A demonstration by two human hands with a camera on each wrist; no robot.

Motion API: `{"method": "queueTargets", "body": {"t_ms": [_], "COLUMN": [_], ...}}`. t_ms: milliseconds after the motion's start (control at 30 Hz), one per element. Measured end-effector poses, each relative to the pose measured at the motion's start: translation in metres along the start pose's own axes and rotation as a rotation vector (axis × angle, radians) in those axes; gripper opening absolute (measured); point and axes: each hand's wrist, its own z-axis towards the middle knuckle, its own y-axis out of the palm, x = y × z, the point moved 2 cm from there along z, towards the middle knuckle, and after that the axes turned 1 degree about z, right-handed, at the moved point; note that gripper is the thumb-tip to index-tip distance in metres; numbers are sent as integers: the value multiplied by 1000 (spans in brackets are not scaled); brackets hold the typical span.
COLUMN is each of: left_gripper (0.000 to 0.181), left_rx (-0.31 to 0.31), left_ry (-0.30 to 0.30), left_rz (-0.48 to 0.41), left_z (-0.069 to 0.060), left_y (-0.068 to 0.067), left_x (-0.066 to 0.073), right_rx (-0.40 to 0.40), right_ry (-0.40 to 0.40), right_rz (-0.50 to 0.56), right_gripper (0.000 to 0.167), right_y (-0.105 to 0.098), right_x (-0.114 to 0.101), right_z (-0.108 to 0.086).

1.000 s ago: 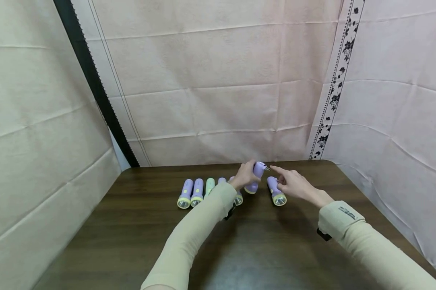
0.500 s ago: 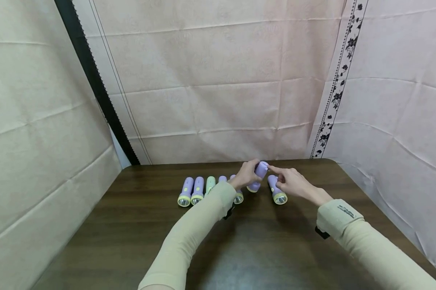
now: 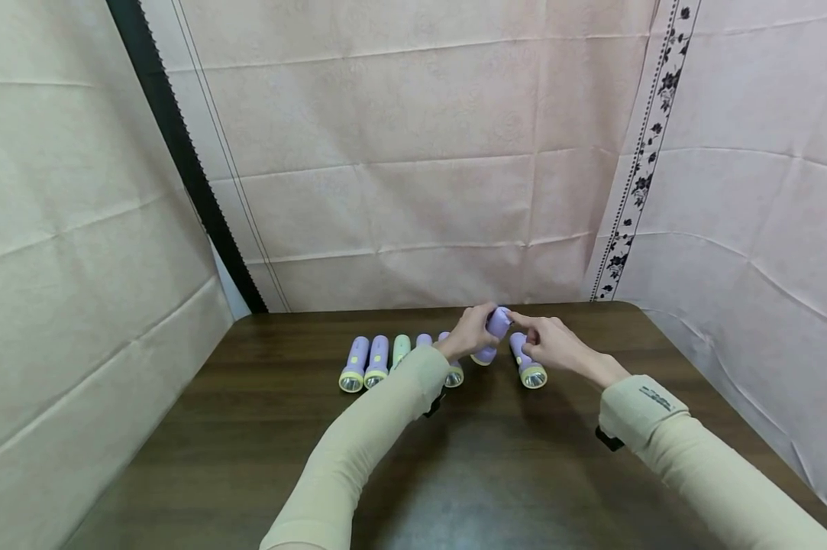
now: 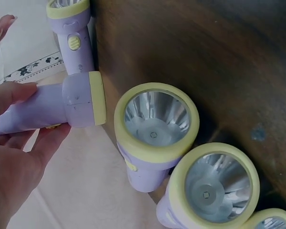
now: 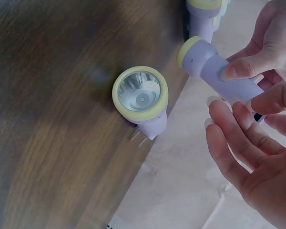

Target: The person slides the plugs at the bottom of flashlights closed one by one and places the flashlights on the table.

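Note:
My left hand [image 3: 470,333] grips a purple flashlight [image 3: 499,324] with a yellow rim, its tail raised. In the left wrist view the thumb lies on one side of the barrel and fingers on the other. My right hand [image 3: 559,347] touches the tail end with an extended index finger; its other fingers [image 5: 224,160] curve loosely below in the right wrist view. Under that hand lies another purple flashlight [image 3: 521,351]. Two metal prongs [image 5: 139,138] stick out near its tail. The held flashlight's tail is partly hidden by fingers.
Left of the hands is a row of flashlights on the brown table [image 3: 248,443], several purple [image 3: 355,359] and one green [image 3: 401,348]. My left forearm [image 3: 365,435] covers part of the row. Pale cloth [image 3: 399,191] hangs behind the table.
Metal prongs showed at the held flashlight's tail one second ago; they are no longer visible. My right index finger now presses against that end. The flashlight has shifted slightly right.

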Motion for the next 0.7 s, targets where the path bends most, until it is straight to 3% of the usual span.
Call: {"method": "queueTargets", "body": {"t_ms": [200,333,533,700], "left_gripper": [42,43,57,70], "left_rx": [0,-24,-42,-38], "left_ry": [8,-19,-168,-268], "left_rz": [8,45,151,288], "left_z": [0,2,5,6], "left_y": [0,-3,-13,-14], "left_x": [2,5,13,9], "right_rx": [-2,0,14,6], "right_ry": [3,3,13,49], "right_rz": [17,0,-50,-64], "right_gripper": [66,67,76,77], "right_y": [0,0,-3,-4], "right_x": [0,0,-1,-3], "right_z": [1,1,1,-2]}}
